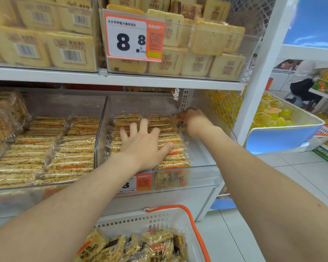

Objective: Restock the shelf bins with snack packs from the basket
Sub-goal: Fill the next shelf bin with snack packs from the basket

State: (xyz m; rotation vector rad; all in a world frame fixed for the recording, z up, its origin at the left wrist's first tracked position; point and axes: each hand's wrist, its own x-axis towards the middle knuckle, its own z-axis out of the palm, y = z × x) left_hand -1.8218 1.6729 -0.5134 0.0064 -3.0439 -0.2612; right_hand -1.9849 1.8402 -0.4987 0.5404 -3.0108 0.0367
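Observation:
A clear plastic shelf bin [201, 171] on the lower shelf holds rows of golden rice-crisp snack packs [170, 159] standing on edge. My left hand [144, 146] lies flat with spread fingers on top of those packs. My right hand [193, 121] reaches to the bin's back right corner and grips one snack pack [180, 124] with an orange label. Below, a white basket [159, 218] with an orange handle holds several more of the same packs [159, 248].
A second clear bin [45, 193] to the left is filled with similar packs. The upper shelf carries yellow toast-slice packs behind a price tag [133, 37]. A white shelf post [261, 72] stands to the right, with yellow jelly cups [273, 114] beyond. A person crouches far right.

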